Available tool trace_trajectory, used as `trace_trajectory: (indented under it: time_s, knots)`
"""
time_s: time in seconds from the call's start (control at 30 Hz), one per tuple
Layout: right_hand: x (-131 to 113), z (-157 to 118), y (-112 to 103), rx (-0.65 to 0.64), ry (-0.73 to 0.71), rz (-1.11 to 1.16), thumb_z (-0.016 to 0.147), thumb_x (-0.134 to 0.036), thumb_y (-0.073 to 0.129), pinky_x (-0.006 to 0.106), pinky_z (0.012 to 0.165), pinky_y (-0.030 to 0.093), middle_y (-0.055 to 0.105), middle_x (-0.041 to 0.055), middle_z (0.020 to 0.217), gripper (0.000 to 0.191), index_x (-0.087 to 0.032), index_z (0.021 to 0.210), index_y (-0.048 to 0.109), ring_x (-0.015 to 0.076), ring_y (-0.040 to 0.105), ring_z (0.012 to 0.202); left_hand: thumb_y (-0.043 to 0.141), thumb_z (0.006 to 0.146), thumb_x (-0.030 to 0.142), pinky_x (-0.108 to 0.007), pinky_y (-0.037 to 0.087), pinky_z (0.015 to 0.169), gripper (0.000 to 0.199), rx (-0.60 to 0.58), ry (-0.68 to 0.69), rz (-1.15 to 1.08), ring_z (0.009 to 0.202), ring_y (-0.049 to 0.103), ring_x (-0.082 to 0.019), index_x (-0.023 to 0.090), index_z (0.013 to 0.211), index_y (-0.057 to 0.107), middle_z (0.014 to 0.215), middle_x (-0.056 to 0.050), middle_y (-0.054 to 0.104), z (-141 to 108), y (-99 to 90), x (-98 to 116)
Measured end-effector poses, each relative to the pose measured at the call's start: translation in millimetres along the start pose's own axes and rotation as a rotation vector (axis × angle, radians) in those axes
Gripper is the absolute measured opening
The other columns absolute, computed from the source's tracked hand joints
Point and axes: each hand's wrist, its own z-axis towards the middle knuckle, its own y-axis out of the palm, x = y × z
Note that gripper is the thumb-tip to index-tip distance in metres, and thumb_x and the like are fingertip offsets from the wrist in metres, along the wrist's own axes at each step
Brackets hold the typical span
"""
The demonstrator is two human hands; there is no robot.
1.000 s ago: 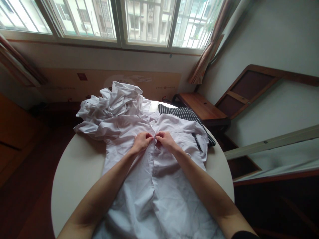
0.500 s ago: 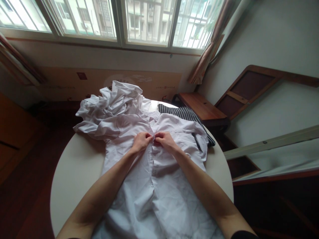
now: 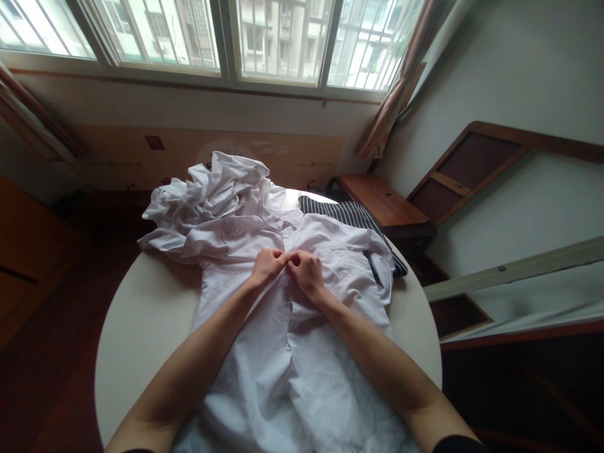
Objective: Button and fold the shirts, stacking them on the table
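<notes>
A white button-up shirt (image 3: 255, 365) lies spread over a round table (image 3: 136, 321), its collar toward the window and its front placket running down the middle. My left hand (image 3: 270, 264) pinches the placket at chest height. Right beside it, my right hand (image 3: 306, 270) is closed on the same placket, fingertips meeting those of the left. The button or cloth edge between the fingertips is hidden. One button (image 3: 287, 346) shows lower on the placket, and another sits just under the collar.
A heap of crumpled white cloth (image 3: 212, 189) rests at the table's far left. Black-and-white striped fabric (image 3: 337, 212) lies at the far right, partly under the shirt. Beyond stand a wooden bench (image 3: 377, 201) and a barred window (image 3: 283, 44).
My right hand has turned and shifted slightly left, its fingers curling closer against the left fingertips. My left hand stays nearly in place; the shirt has barely moved.
</notes>
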Motion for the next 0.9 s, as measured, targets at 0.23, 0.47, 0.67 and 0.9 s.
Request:
trace_trajectory:
  time_s: [0.23,0.47,0.67,0.9]
  knots:
    - [2.0,-0.6,0.6,0.003,-0.016,0.030,0.080,-0.018,0.057,0.027,0.076,0.042,0.070,0.0053,0.086,0.012,-0.017,0.083,0.069,0.0179,0.062,0.078,0.059,0.076,0.027,-0.022,0.045,0.064,0.020,0.071,0.004,-0.059,0.072,0.064,-0.016,0.015,0.083,0.073,0.080,-0.004,0.073,1.6,4.1,-2.4]
    - [4.1,0.3,-0.5,0.002,0.031,0.154,0.078,-0.021,0.059,0.027,0.074,0.045,0.072,0.0050,0.081,0.013,-0.017,0.082,0.070,0.0169,0.063,0.074,0.054,0.072,0.014,-0.023,0.046,0.069,0.016,0.140,0.052,-0.005,0.073,0.063,-0.015,0.016,0.080,0.068,0.079,-0.003,0.070,0.0,4.7,-1.4]
    - [11.8,11.5,-2.2,-0.126,0.240,0.475,0.073,-0.018,0.057,0.023,0.057,0.047,0.067,0.0022,0.065,0.009,-0.016,0.069,0.065,0.0140,0.061,0.059,0.053,0.072,0.010,-0.023,0.045,0.067,0.017,0.141,0.131,0.013,0.071,0.062,-0.014,0.017,0.085,0.062,0.079,-0.001,0.068,-2.6,6.0,-0.2]
    - [16.3,23.2,-6.5,-0.290,0.272,0.334,0.075,-0.015,0.055,0.023,0.053,0.045,0.061,0.0014,0.056,0.012,-0.015,0.066,0.062,0.0129,0.056,0.052,0.047,0.085,0.016,-0.029,0.044,0.078,0.014,0.156,0.278,0.344,0.083,0.061,-0.020,0.018,0.095,0.058,0.085,-0.006,0.066,-5.3,9.9,-5.9]
